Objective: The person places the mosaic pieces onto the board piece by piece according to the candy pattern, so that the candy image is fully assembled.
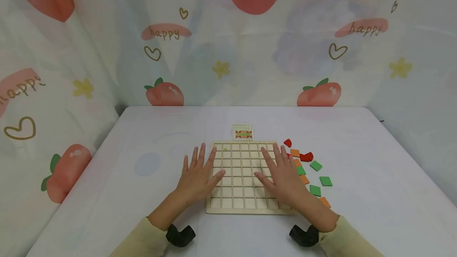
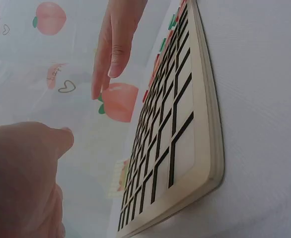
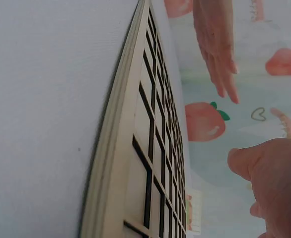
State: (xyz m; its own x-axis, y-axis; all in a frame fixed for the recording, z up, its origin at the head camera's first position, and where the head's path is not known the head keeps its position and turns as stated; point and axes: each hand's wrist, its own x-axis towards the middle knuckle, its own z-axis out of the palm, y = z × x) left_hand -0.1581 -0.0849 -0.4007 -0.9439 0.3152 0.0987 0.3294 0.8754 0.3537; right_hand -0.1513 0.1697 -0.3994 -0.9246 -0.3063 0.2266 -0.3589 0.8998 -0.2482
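Observation:
A pale wooden grid board (image 1: 238, 211) lies flat on the white table. My left hand (image 1: 196, 179) hovers over its left edge with fingers spread and straight, holding nothing. Over the right side of the board is my right hand (image 1: 283, 177), also spread and bare. The left wrist view shows a gap between the left hand (image 2: 24, 173) and the board (image 2: 205, 163). Likewise, the right hand (image 3: 279, 173) stays apart from the board (image 3: 118, 134) in the right wrist view. Behind the board lies a small pattern card (image 1: 242, 127) with a red, orange and green design.
Right of the board lie several loose flat pieces: green squares (image 1: 326, 181), orange squares (image 1: 294, 153) and red curved pieces (image 1: 287, 142). Some are partly hidden by the right hand. A printed curtain (image 1: 242, 50) hangs behind the table (image 1: 160, 122).

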